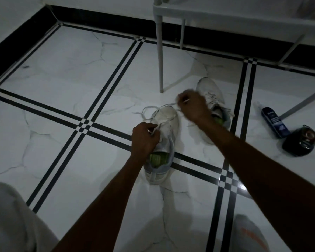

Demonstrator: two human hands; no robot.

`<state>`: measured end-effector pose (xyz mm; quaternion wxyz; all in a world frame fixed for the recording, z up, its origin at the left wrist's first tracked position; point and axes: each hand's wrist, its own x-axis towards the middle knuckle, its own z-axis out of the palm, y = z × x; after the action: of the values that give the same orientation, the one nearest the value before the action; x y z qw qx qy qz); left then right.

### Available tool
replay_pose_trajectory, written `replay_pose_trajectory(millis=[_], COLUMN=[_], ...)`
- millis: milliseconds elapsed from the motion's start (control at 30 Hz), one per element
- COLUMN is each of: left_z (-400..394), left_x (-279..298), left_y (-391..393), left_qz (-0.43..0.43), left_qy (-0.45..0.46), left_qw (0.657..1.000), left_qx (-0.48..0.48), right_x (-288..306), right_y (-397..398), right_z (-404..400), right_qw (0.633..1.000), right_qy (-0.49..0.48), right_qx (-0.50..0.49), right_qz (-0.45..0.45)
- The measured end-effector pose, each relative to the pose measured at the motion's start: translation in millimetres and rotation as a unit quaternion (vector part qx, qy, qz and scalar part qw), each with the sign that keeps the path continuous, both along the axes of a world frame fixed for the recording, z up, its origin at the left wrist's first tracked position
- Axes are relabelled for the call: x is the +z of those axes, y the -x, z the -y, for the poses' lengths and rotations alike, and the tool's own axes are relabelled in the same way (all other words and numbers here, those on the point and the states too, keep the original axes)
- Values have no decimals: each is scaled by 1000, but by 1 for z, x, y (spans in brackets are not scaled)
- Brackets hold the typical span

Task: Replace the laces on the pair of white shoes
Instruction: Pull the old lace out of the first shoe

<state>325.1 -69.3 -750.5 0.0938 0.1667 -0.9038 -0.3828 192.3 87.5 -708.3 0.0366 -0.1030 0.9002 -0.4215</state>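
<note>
Two white shoes with green insoles stand on the tiled floor. The near shoe (165, 135) points away from me, its white lace (149, 110) looping loose over the toe. My left hand (144, 140) pinches the lace at the shoe's tongue. My right hand (193, 106) is raised above the toe and grips the other lace end, pulled taut. Behind my right hand lies the second shoe (210, 91), partly hidden by my wrist, with laces still threaded in it.
A white plastic stool (225, 17) stands at the back; one leg (160, 60) comes down just beyond the shoes. A dark blue bottle (274, 122) and a black round container (300, 142) lie on the floor to the right. My knees frame the bottom corners.
</note>
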Motion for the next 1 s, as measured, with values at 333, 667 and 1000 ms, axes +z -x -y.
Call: replay_pose_trajectory(millis=[333,667,1000], left_z=[-2,0,-1], left_x=[0,-2,-2], left_y=[2,2,4], left_qz=[-5,-2,5], left_qy=[-15,-17,-22], left_qw=[1000,1000,1000], left_qx=[3,16,12], right_x=[-49,7,-48], right_y=[-39,19,-43], right_z=[41,-33,35], right_qw=[945,968,975], right_qy=[-250,19,-153], right_qx=[182,-210,154], right_qz=[-108,-138,-55])
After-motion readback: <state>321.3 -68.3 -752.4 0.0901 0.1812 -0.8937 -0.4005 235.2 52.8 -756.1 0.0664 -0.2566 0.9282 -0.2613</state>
